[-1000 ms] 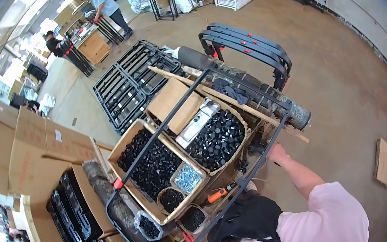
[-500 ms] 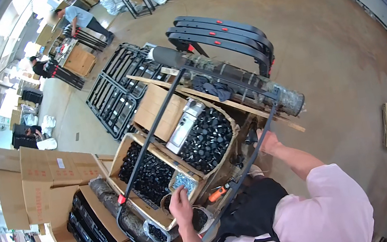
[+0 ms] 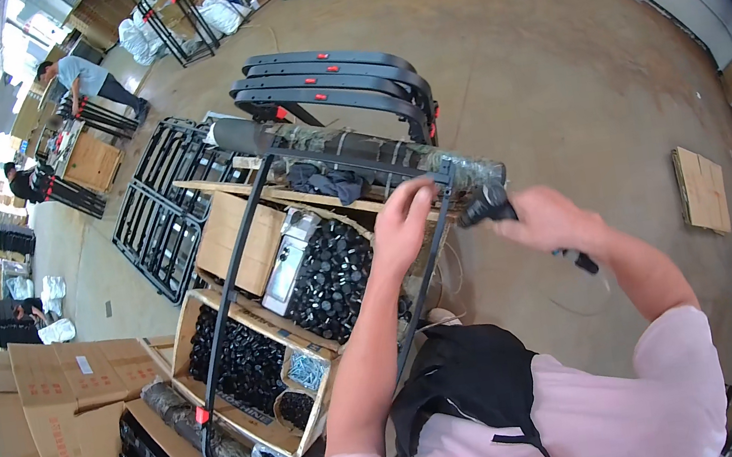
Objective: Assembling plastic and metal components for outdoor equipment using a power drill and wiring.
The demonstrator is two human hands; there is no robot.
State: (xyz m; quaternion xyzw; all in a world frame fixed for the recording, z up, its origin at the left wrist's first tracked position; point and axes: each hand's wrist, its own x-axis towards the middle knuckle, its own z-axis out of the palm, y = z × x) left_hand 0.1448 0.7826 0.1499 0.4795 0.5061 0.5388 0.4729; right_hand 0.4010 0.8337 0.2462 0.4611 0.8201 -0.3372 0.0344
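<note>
A black tubular metal frame (image 3: 239,279) lies across the supports in front of me. At its far right corner my left hand (image 3: 403,223) has its fingers closed together on the tube's end; whatever small thing they may pinch is hidden. Just right of that corner, my right hand (image 3: 543,219) is wrapped around a black pistol-shaped power driver (image 3: 488,206), its front end pointing left toward the corner. Beneath the frame sit a bin of round black caps (image 3: 328,277), a box of small black parts (image 3: 226,358) and a compartment of silvery screws (image 3: 307,370).
A wrapped roll (image 3: 344,142) and a wooden strip (image 3: 223,186) run behind the frame. Beyond them stand stacked curved black tubes (image 3: 328,69) and black racks (image 3: 159,207). Cardboard boxes (image 3: 68,386) fill the left. Two people work at a far bench.
My left hand has moved from the screw compartment up to the frame's far right corner. My right hand has lifted the black power driver beside that corner. The view has shifted right.
</note>
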